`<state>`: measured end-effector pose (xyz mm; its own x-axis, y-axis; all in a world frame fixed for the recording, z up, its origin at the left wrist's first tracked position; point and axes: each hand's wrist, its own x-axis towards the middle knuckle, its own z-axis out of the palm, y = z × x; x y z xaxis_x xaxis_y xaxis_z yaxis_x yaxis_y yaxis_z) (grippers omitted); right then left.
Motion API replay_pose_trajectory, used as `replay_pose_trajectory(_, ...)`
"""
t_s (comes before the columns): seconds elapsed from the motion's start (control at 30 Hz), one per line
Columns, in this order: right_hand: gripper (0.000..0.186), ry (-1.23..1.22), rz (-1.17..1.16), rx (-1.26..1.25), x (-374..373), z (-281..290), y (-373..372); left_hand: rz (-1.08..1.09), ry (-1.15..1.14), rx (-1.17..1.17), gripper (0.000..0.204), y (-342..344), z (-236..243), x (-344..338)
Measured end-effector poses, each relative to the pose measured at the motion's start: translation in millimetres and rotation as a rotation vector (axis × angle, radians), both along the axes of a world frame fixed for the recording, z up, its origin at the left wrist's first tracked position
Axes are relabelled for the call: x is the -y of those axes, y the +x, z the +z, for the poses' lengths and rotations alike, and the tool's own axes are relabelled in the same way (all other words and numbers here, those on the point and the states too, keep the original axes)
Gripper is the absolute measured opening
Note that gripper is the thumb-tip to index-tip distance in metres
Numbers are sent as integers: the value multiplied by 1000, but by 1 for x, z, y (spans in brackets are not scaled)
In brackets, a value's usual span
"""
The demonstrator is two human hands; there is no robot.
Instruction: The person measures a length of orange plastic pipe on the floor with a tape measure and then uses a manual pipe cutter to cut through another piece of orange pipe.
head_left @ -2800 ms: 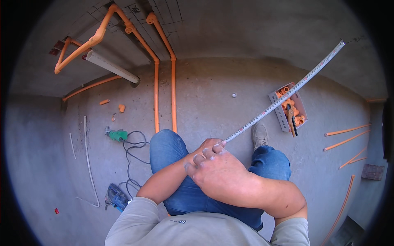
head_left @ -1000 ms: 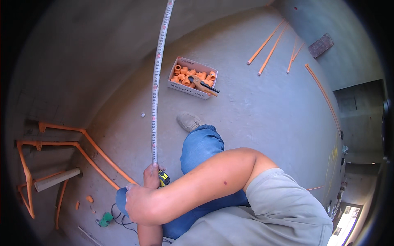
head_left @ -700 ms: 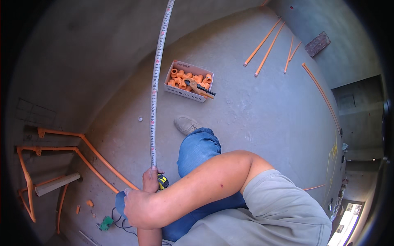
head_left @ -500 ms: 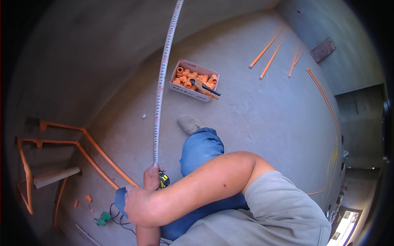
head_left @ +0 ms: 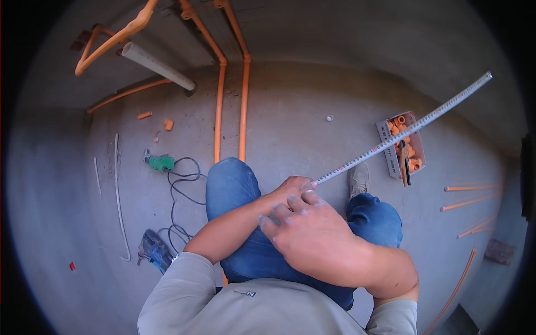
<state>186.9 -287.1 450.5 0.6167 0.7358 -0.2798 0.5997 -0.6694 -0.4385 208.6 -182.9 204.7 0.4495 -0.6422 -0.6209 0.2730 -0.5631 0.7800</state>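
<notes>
A long white tape measure (head_left: pixel 385 146) stretches up and to the right, its free end past the box of fittings. Its near end runs to my left hand (head_left: pixel 291 188), which is closed round it at the middle of the view. The case showed earlier but is hidden now behind my hands. My right hand (head_left: pixel 315 223) hovers in front of the left one, palm down. Its fingers are bent but apart, and nothing shows in them. Below both hands are my knees in blue jeans.
Right: a box (head_left: pixel 385 137) of orange pipe fittings with a pipe cutter (head_left: pixel 405 164); orange pipes (head_left: pixel 472 188) beyond. Left: a green corded tool (head_left: pixel 161 162), a blue power tool (head_left: pixel 155 249) and a thin white strip (head_left: pixel 119 195). Orange pipes (head_left: pixel 244 111) run up the wall beside a grey pipe (head_left: pixel 159 68).
My view has swung left toward the wall pipes. The tape now slants right instead of standing upright. My right hand has come off my left knee to beside the left hand.
</notes>
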Motion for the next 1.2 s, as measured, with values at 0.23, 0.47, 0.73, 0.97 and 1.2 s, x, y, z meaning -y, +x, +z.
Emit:
replay_pose_trajectory(0.23, 30, 195, -254, 108, 55, 30, 2, 92, -72, 164, 48, -9, 2, -1)
replay_pose_trajectory(0.47, 39, 1393, -994, 327, 216, -18, -12, 172, -19, 214, 48, -16, -13, -11)
replay_pose_trajectory(0.73, 39, 1385, -1115, 154, 287, -134, 3, 207, 113, 130, 50, -27, -21, -25)
replay_pose_trajectory(0.97, 37, 1236, -1526, -162, 248, -351, -7, 355, -6, -12, 47, -42, -30, -33)
replay_pose_trajectory(1.2, 35, 768, -1533, -320, 250, -457, -74, 249, 3, -7, 49, -39, -28, -25)
